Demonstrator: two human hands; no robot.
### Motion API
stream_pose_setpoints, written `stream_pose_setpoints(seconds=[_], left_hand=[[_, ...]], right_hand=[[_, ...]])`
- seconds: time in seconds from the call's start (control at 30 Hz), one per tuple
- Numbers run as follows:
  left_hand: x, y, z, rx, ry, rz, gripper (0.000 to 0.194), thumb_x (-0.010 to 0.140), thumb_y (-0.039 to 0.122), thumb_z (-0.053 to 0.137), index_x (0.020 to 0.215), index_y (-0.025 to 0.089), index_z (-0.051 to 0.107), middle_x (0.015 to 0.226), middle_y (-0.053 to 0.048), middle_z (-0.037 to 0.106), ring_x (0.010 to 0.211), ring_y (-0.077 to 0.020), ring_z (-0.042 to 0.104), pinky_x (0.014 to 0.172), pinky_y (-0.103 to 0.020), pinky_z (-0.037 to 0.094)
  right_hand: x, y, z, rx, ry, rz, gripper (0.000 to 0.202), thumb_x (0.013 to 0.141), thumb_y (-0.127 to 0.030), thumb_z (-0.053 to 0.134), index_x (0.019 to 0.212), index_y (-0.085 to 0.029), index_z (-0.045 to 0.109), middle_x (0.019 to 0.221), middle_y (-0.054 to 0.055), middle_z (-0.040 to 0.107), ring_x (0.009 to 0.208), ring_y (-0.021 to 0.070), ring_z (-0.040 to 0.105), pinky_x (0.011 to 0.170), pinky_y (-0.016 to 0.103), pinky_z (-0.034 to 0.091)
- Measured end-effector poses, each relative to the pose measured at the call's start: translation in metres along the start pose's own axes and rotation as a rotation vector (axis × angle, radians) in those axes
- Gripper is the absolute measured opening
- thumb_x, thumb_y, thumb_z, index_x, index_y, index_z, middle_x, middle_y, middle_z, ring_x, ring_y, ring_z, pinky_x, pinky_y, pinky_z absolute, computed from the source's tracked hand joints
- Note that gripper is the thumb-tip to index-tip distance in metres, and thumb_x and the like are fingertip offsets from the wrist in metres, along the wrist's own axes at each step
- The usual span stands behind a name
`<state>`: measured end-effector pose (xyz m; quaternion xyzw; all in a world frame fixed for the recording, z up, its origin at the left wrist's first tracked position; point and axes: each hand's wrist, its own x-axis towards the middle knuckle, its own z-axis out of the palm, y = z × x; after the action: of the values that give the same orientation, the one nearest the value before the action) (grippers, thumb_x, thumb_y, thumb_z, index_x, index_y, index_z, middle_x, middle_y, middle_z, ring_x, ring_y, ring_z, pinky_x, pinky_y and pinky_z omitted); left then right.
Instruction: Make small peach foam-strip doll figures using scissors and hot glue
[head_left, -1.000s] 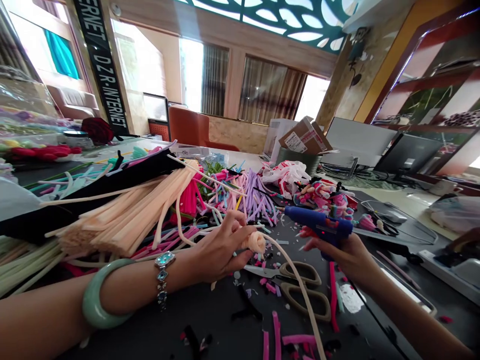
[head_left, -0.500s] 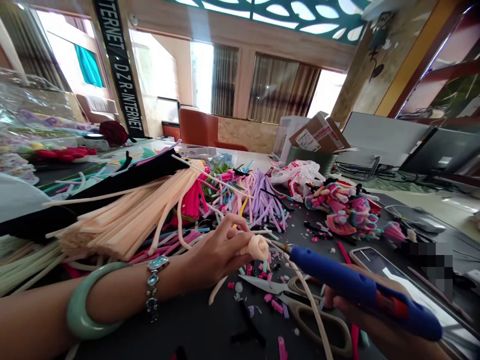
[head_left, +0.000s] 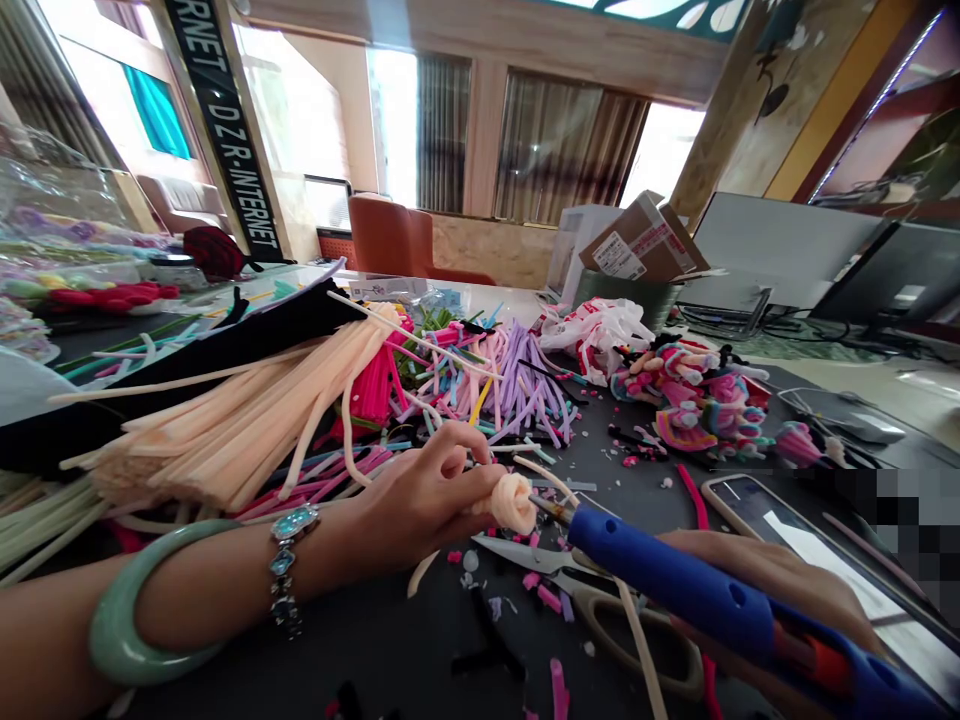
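Note:
My left hand [head_left: 431,495], with a green bangle and a jewelled bracelet at its wrist, pinches a small coiled roll of peach fuzzy stem [head_left: 514,503]. My right hand [head_left: 780,580] is wrapped round a blue glue gun [head_left: 675,570], partly hidden behind it. The gun's metal tip touches or nearly touches the right side of the roll. Open scissors [head_left: 577,580] lie on the dark table below the gun. A loose peach stem [head_left: 637,640] runs down past the gun across the scissors' handle.
Bundled peach stems [head_left: 247,430] lie at the left, with purple stems [head_left: 525,380] at centre. Finished fuzzy dolls [head_left: 697,395], a plastic bag [head_left: 596,335] and a phone [head_left: 795,540] are at the right. Coloured scraps dot the table.
The view has tilted down slightly. The glue gun and my right hand have moved, the tip coming closer to the roll. My left hand still holds the roll.

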<state>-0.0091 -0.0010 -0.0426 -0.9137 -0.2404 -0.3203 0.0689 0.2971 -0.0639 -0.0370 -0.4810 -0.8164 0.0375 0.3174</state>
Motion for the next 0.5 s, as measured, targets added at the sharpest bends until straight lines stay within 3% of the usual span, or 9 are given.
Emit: stream_pose_setpoints(seconds=[0.2,0.5], left_hand=[[0.0004,0.0007,0.0006,-0.005,0.009,0.005,0.023,0.094,0.032,0.041,0.104,0.015,0.053,0.099,-0.007,0.043,0.074,-0.0115,0.057,0.063,-0.025,0.055],[0.0010,0.0014,0.0002,-0.014,-0.005,0.004,0.024,0.093,0.034,0.042,0.101,0.015,0.055,0.096,-0.007,0.044,0.079,-0.0143,0.059,0.065,-0.027,0.056]], right_hand=[[0.0008,-0.0009,-0.0007,-0.003,-0.031,-0.025,0.045,0.084,-0.059,0.042,0.088,-0.026,0.072,0.082,0.005,0.072,0.076,0.0223,0.070,0.076,0.029,0.056],[-0.0011,0.0023,-0.0004,-0.020,-0.062,-0.059,0.041,0.086,-0.055,0.042,0.092,-0.026,0.071,0.086,0.005,0.072,0.080,0.0217,0.070,0.079,0.030,0.055]])
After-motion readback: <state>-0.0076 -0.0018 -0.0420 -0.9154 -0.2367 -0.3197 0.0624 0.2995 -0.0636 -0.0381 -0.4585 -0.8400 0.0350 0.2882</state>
